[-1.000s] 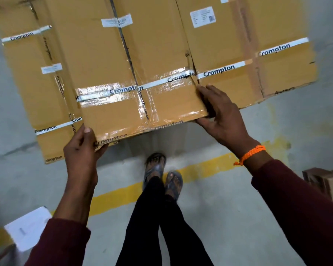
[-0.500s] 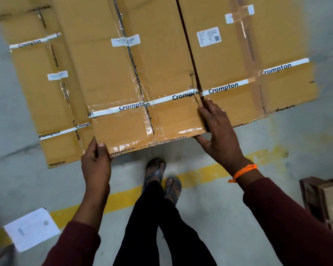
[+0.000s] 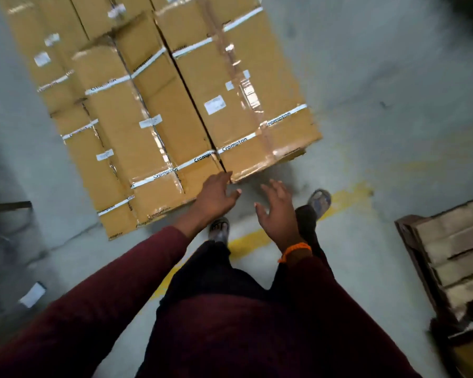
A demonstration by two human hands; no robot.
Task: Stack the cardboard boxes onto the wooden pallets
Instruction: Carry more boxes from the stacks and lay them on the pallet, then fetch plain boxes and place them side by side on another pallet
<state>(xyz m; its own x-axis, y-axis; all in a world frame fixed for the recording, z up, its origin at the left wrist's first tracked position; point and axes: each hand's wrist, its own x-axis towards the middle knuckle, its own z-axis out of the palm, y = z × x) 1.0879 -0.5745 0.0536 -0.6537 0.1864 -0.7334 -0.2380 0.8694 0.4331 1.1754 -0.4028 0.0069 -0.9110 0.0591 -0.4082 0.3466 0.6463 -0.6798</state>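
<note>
Several long brown cardboard boxes with white "Crompton" tape lie side by side in a stack ahead of me. The middle box [image 3: 159,137] and the right box [image 3: 246,85] are on top, and a lower box [image 3: 93,165] shows at the left. My left hand [image 3: 216,196] is open, its fingertips at the near corner where the middle and right boxes meet. My right hand [image 3: 277,211], with an orange wristband, hovers open just off the boxes' near edge and holds nothing. The pallet under the stack is hidden.
A wooden pallet [image 3: 448,257] lies on the grey floor at the right edge. A yellow floor line [image 3: 257,236] runs under my feet. A white paper [image 3: 33,294] lies at the lower left, beside a dark metal frame [image 3: 8,208].
Both hands have let go of the middle box's near end and drawn together near its right corner. The view has swung, so the stack now lies up and to the left.
</note>
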